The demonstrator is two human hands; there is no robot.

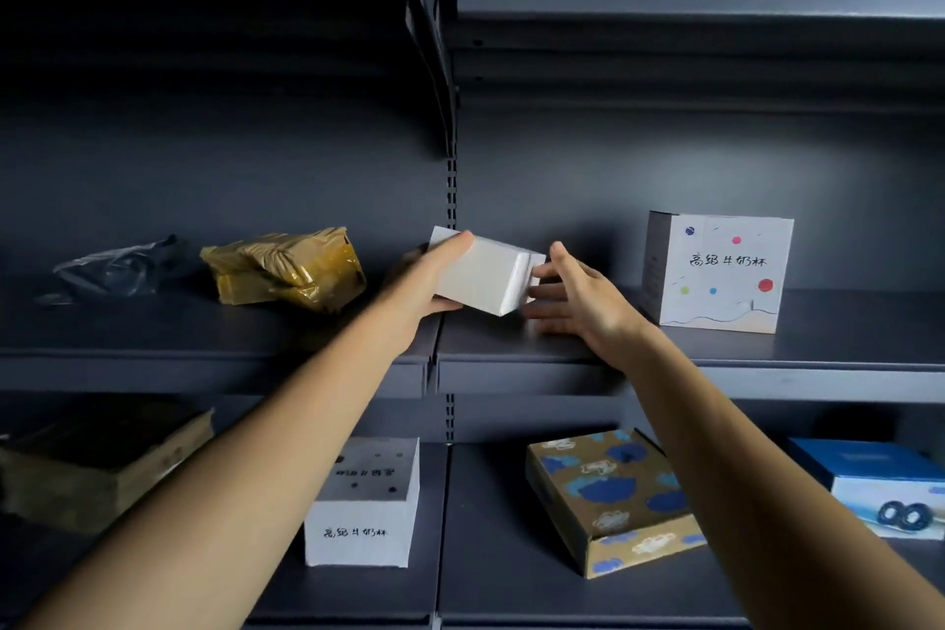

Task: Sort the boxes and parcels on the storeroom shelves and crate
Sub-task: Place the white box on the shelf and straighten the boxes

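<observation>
Left hand point(434, 284) curled round white box point(480, 276), right hand point(578, 304) flat-fingered against it, near box lettered 高级牛奶杯 point(726, 271).

only arms and hands in my feed. left forearm point(230, 466) runs up from the lower left of the frame, bare skin all the way to the wrist, slim, smooth. left hand point(424, 287) at centre frame, bare, thumb edge lit, palm side in shadow. right forearm point(741, 450) from the lower right, bare too, faint tendon line near the wrist. right hand point(583, 302) just right of centre, bare, knuckle ridges showing on its back, fingers partly shadowed. nails too small to judge.
</observation>
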